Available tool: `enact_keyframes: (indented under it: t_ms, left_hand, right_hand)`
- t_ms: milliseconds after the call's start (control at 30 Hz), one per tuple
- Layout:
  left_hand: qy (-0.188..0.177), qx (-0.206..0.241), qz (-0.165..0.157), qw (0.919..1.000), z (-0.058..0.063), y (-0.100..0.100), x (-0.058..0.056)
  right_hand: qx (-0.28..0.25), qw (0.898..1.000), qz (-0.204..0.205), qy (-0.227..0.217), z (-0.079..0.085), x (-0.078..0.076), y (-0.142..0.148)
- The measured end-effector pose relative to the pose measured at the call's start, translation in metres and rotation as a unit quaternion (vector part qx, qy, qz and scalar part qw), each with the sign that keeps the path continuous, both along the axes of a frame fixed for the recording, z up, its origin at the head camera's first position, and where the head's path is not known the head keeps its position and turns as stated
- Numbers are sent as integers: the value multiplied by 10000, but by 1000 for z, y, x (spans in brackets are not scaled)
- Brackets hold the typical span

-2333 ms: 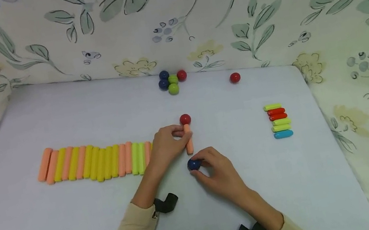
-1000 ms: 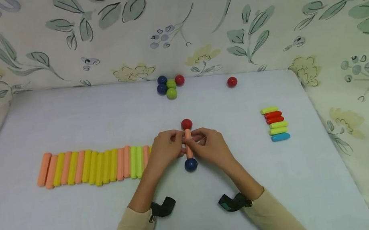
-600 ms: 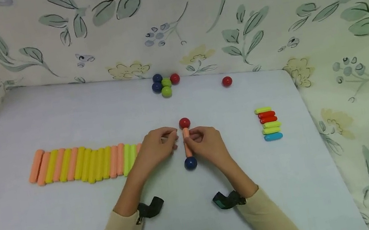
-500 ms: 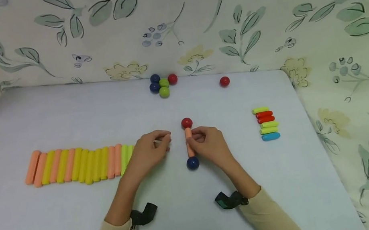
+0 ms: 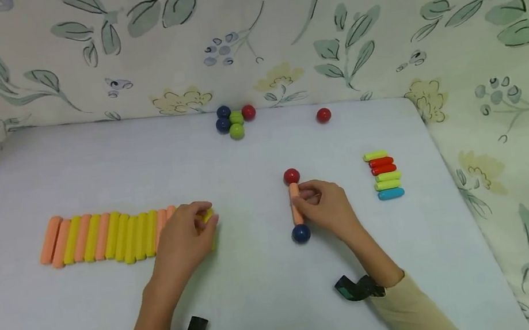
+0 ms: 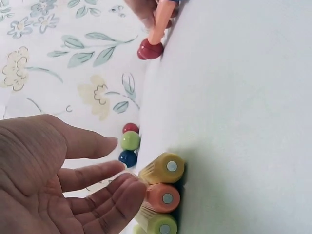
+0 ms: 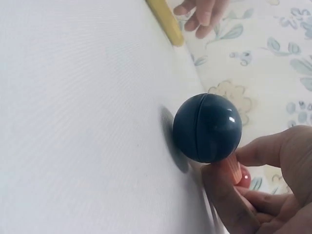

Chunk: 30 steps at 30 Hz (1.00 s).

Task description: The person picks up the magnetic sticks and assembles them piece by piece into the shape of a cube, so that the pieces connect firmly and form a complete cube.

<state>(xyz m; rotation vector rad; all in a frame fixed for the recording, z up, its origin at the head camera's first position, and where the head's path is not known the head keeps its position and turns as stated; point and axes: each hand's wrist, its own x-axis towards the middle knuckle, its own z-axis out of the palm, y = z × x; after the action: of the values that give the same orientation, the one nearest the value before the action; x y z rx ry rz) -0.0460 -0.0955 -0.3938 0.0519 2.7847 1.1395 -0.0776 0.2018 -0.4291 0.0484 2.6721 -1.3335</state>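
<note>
My right hand (image 5: 328,209) pinches an orange magnetic stick (image 5: 297,216) between thumb and fingers. At its far end sits a red ball (image 5: 291,176), and a dark blue ball (image 7: 207,127) is on its near end. My left hand (image 5: 185,239) is over the right end of a row of orange, yellow and lime sticks (image 5: 111,236), hiding part of it. In the left wrist view, its thumb and fingers are spread apart beside the end yellow stick (image 6: 163,168), whose end has a round metal disc.
Blue, lime and red balls (image 5: 236,131) cluster at the table's back edge, with a single red ball (image 5: 323,115) to their right. Several short yellow, red and blue sticks (image 5: 389,185) are stacked at the right. Floral cloth (image 5: 247,28) rises behind the white table (image 5: 269,316).
The right hand brought the blue ball to the orange stick's near end, then carried the joined piece rightward. My left hand let go of the stick and moved left to the row.
</note>
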Motion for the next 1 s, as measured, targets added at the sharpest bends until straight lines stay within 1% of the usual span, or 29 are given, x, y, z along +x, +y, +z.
enact_keyframes:
  t_ms: [167, 300, 433, 500, 633, 733, 867, 1000]
  left_hand:
    - [309, -386, -146, 9987, -1, 3, 3]
    - [465, -583, -151, 9971, -2, 7, 3]
    - [394, -797, -64, 9960, -1, 10, 4]
    - [271, -921, -95, 9953, -2, 13, 5]
    - [76, -1098, -391, 9932, -6, 21, 4]
    - [96, -1101, -527, 9925, -8, 26, 3]
    - [353, -1145, -562, 9912, -8, 29, -2]
    - [616, -1170, -692, 9888, -9, 35, -12]
  right_hand:
    - [26, 9999, -97, -58, -4, 4, 6]
    - [2, 9999, -141, -75, -6, 4, 8]
    - [-45, 9999, -84, -74, -6, 3, 6]
    - [-67, 9999, -54, -80, -5, 2, 4]
    - [6, 9999, -49, -124, -4, 1, 3]
    - [103, 9998, -48, -157, -3, 0, 3]
    - [168, 9996, 91, -201, 0, -1, 5]
    - [146, 9992, 324, -199, 3, -4, 8]
